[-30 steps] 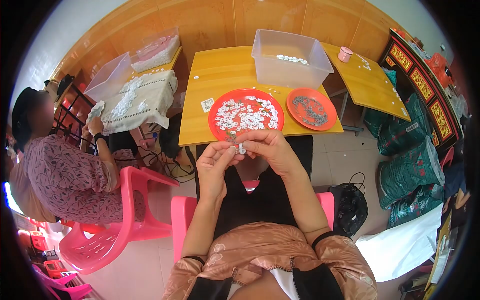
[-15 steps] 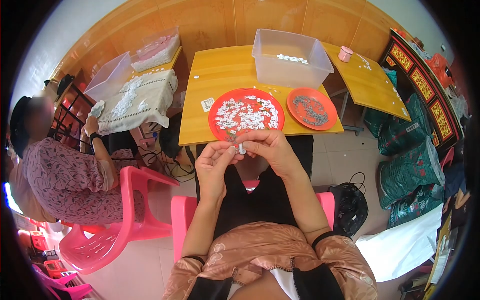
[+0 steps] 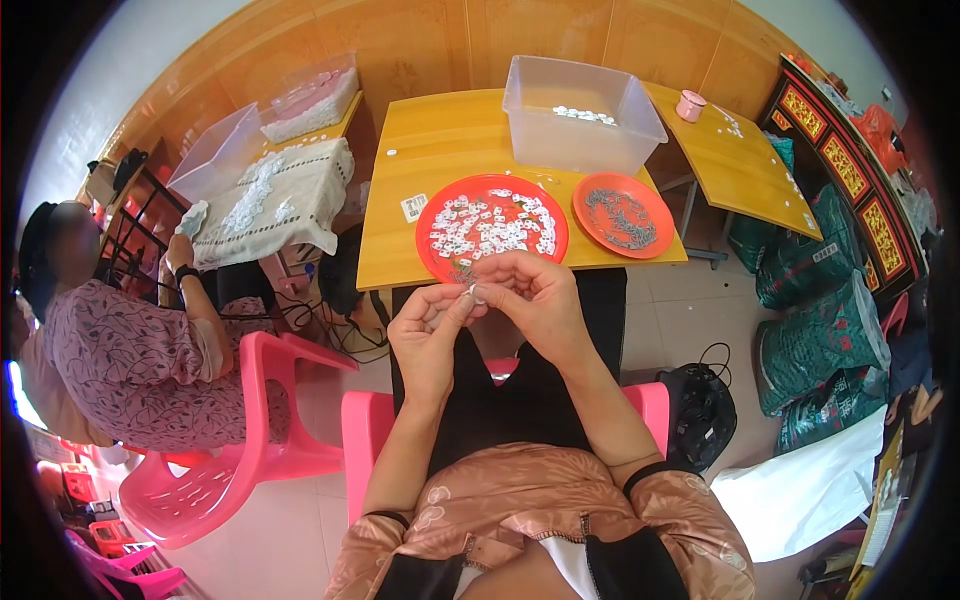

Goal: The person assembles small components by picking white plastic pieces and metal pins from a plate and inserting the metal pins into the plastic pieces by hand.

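My left hand (image 3: 428, 325) and my right hand (image 3: 535, 300) meet at the fingertips just in front of the table's near edge. Pinched between them is a small white plastic piece (image 3: 474, 291), mostly covered by the fingers. Right behind the hands, a red round tray (image 3: 428, 245) holds many small white pieces with dark holes, and some small metal bits lie near its front. To its right, an orange-red plate (image 3: 655, 205) carries a heap of small grey metal parts (image 3: 622, 222).
A clear plastic bin (image 3: 580, 140) with white pieces stands at the table's back. On the left, a person (image 3: 150, 350) sits by a cloth-covered table (image 3: 320, 190). Pink chairs (image 3: 265, 400) stand close by. Green sacks (image 3: 820, 340) and a black bag (image 3: 700, 415) are on the right.
The white piece has turned and is now more hidden by my fingertips. My right fingers have curled slightly inward and up over it. The trays stay where they were.
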Motion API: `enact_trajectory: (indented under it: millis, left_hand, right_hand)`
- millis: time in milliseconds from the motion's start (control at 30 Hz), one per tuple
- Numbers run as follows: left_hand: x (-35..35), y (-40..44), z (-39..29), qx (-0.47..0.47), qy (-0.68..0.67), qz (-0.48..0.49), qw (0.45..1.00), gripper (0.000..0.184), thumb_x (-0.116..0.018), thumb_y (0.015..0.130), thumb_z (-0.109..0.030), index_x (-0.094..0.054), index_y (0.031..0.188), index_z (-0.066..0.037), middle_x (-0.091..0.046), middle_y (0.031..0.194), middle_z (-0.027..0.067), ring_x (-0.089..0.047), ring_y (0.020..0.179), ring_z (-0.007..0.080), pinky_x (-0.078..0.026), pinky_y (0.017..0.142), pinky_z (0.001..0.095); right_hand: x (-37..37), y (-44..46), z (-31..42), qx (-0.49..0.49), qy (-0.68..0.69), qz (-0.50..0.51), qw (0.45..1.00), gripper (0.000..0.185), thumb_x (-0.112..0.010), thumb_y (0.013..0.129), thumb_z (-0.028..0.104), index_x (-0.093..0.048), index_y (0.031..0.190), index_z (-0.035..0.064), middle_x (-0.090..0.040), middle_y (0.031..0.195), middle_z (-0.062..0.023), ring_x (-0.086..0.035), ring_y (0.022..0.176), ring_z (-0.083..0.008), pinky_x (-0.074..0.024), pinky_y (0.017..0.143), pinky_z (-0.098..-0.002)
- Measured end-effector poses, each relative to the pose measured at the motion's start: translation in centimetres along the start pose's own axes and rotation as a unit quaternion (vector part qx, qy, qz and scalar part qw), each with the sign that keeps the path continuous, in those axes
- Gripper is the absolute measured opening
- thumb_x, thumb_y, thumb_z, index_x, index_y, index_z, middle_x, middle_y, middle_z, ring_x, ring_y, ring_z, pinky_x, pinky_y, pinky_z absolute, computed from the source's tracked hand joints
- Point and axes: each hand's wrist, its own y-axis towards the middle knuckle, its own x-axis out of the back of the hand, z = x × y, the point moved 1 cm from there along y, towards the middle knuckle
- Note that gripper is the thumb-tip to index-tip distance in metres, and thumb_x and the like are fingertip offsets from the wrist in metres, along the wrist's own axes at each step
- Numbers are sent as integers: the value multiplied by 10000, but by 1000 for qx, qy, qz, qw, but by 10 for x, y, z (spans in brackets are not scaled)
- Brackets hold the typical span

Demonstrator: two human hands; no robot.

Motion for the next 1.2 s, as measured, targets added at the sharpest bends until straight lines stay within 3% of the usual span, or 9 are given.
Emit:
enact_trajectory:
  millis: [333,400,533,633,767,800,933,1000,1200]
  left_hand:
    - [3,5,2,30,-60,-57,996,116,-632,813,1,-594,922,17,-652,816,89,-618,702,110,-478,660,209]
    - [5,6,3,24,-64,-62,996,116,-632,814,-2,-594,922,14,-651,813,87,-614,703,106,-473,664,206]
    - [0,3,4,0,-47,-74,996,111,-630,815,-1,-595,920,12,-649,815,74,-603,715,100,-458,667,199]
    - [-3,-1,9,0,-64,-74,995,110,-632,814,-1,-596,917,7,-649,820,67,-598,718,96,-450,661,196]
    - [-4,-1,11,10,-65,-87,994,100,-636,811,-2,-594,902,-3,-650,810,59,-597,706,95,-440,647,191]
    - [-3,-1,11,10,-65,-86,994,100,-636,811,-2,-594,902,-3,-650,810,59,-597,706,95,-440,647,191]
    - [-2,0,12,23,-71,-63,995,92,-641,809,-15,-587,883,-10,-649,775,60,-598,682,96,-436,634,189]
    - [1,1,13,30,-73,-48,996,90,-643,808,-19,-586,878,-12,-648,763,62,-597,673,95,-435,631,188]
    - [6,1,15,10,-88,-1,996,82,-634,822,-42,-566,864,-23,-635,770,73,-584,633,108,-473,609,207]
  right_hand:
    - [-3,3,-6,-24,73,-17,997,157,-610,849,67,-629,956,-47,-648,835,-46,-587,745,-67,-478,665,-198]
    - [-2,3,-10,-52,12,26,998,170,-613,854,94,-632,954,-42,-644,826,-44,-577,735,-60,-466,653,-195]
    - [-4,4,-13,-25,23,19,999,163,-620,853,112,-632,918,-37,-633,799,-38,-557,695,-45,-448,616,-189]
    - [-2,3,-12,-55,-8,36,998,130,-581,875,70,-604,933,-44,-627,840,-43,-602,762,-84,-495,689,-205]
    - [-2,3,-14,-41,-26,24,999,126,-591,869,84,-604,895,-39,-617,790,-37,-564,686,-61,-458,616,-191]
    - [-2,3,-15,-34,-39,22,998,142,-609,858,105,-612,886,-35,-616,763,-31,-533,632,-43,-428,567,-182]
    - [-5,1,-1,-34,44,27,998,160,-602,866,115,-612,878,-44,-616,763,-38,-548,648,-56,-445,587,-193]
    - [-4,-1,13,-98,67,49,992,171,-586,876,115,-613,883,-53,-615,764,-43,-569,680,-72,-463,619,-202]
    - [-2,-6,26,-97,3,72,993,173,-566,888,105,-616,903,-60,-611,762,-34,-554,672,-67,-453,612,-201]
